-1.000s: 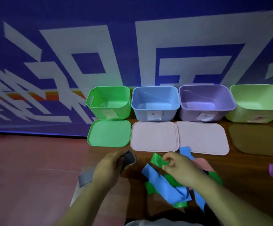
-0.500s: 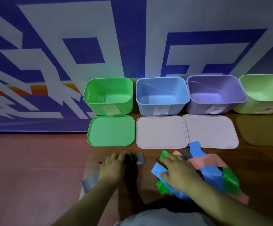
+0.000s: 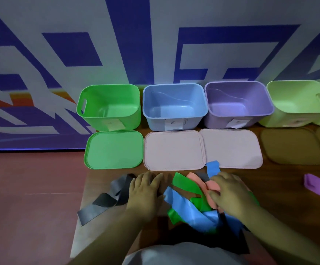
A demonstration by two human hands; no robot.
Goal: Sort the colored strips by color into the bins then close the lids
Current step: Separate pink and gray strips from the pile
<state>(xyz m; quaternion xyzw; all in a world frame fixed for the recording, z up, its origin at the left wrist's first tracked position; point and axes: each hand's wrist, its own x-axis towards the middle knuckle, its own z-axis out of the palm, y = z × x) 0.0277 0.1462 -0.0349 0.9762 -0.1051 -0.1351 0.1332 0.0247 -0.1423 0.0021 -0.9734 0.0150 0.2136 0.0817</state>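
Now, strips: a tangled pile [image 3: 191, 205] lies at the near edge of the table [image 3: 281, 190], just in front of the lids.
Left hand [image 3: 145, 190]: palm down, fingers straight and close together, pointing toward the lids. It lies flat on the near end of the grey strip [image 3: 105, 201] and holds nothing.
Right hand [image 3: 230, 194]: palm down, fingers relaxed and slightly spread. It rests on top of the pile with its thumb and fingertips touching the pink strip [image 3: 195, 178], and I see no grip on anything.
Strip count: one grey, one pink and one purple strip [image 3: 319, 186]. The blue strip [image 3: 182, 205] and green strip [image 3: 186, 183] each show in more than one stretch, so I cannot tell how many of each there are.
Strips and hands: the pile sits between the two hands and under the right one. The grey strip trails left from under the left hand, past the table's corner. The purple strip lies well apart to the right.
Bins: four open ones in a row at the back, a green bin [image 3: 109, 109], a blue bin [image 3: 174, 108], a purple bin [image 3: 239, 104] and a pale green bin [image 3: 298, 104]. A sliver of a fifth shows at the right edge.
Lids: five lie flat, one before each bin. They are a green lid [image 3: 115, 149], two pale pink lids [image 3: 174, 150] and two dark olive lids [image 3: 291, 146].
Wall [image 3: 155, 44]: blue and white pattern behind the bins.
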